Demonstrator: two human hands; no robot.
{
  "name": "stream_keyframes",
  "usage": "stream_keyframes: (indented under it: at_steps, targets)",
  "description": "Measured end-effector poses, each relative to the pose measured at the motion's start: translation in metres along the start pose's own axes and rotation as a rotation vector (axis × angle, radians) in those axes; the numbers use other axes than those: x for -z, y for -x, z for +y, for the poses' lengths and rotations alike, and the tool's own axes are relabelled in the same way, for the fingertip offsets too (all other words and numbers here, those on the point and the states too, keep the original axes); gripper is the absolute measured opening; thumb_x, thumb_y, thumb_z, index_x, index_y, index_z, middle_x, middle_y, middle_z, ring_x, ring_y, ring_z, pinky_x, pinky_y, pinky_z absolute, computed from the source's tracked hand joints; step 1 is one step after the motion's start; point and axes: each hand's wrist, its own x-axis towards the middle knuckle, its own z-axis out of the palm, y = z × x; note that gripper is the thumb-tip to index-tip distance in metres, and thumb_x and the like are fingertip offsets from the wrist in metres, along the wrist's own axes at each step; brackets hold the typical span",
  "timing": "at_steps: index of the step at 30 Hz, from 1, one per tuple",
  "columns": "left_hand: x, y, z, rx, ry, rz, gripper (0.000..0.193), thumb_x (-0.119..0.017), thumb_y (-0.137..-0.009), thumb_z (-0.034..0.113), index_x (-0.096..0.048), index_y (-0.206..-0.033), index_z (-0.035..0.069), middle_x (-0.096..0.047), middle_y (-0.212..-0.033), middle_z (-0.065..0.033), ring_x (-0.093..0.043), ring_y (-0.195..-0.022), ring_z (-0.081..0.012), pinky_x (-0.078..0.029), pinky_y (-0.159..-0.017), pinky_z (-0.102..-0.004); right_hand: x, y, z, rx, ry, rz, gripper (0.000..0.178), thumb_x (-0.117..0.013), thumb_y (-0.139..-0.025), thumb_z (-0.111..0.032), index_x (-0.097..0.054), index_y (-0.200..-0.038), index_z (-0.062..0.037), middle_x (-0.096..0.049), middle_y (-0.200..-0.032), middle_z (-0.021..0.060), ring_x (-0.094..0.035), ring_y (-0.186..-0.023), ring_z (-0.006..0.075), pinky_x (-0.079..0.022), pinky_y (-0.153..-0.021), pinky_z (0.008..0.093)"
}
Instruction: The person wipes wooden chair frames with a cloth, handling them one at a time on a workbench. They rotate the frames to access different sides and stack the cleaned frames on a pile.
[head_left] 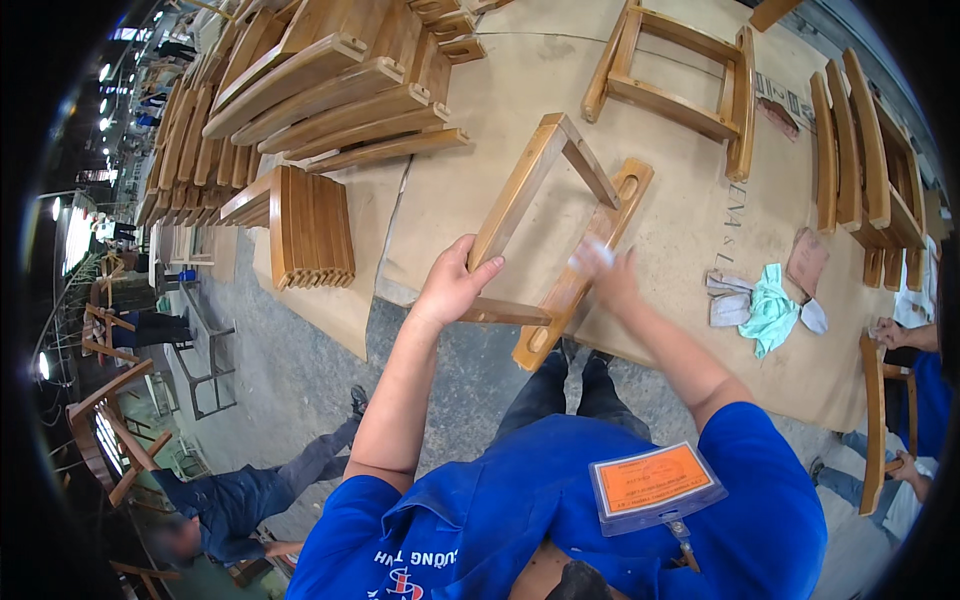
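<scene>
A rectangular wooden chair frame [560, 170] lies tilted over the near edge of a table covered in brown cardboard [470, 170]. My left hand [452, 283] grips the frame's left rail near its lower corner. My right hand [607, 272] is blurred and presses a small pale pad, possibly sandpaper or a cloth, against the frame's right rail [590, 260]. The frame's lower end hangs past the table edge above the grey floor.
Stacked wooden chair parts [320, 90] fill the table's far left. Another frame [680, 80] lies farther back, more parts [860, 140] at right. Rags [770, 310] lie on the cardboard. Another person's hands [890, 335] hold a wooden piece at right; someone crouches on the floor [240, 490].
</scene>
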Motion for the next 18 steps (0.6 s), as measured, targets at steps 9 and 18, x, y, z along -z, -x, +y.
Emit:
stream_keyframes:
  at_steps: [9, 18]
  targets:
    - [0.002, 0.0, 0.0, 0.008, 0.042, 0.016, 0.039, -0.067, -0.088, 0.024, -0.056, -0.112, -0.005, -0.064, -0.09, -0.0122, -0.06, -0.078, -0.0181, -0.049, -0.072, -0.0307, -0.002, -0.01, 0.029, 0.182, 0.135, 0.094, 0.06, -0.046, -0.093, -0.028, -0.026, -0.147, -0.0425, -0.014, -0.159, -0.0088, -0.04, -0.128, 0.0366, -0.011, -0.11, 0.0679]
    - [0.0, -0.005, -0.011, -0.075, 0.043, 0.033, 0.039, -0.066, -0.089, 0.029, -0.057, -0.108, -0.003, -0.058, -0.077, -0.0045, -0.051, -0.063, -0.0118, -0.045, -0.06, -0.0282, -0.015, 0.046, -0.061, 0.144, -0.049, -0.069, 0.06, -0.044, -0.094, -0.025, -0.023, -0.148, -0.0417, -0.007, -0.16, -0.0065, -0.039, -0.128, 0.0364, -0.014, -0.108, 0.0705]
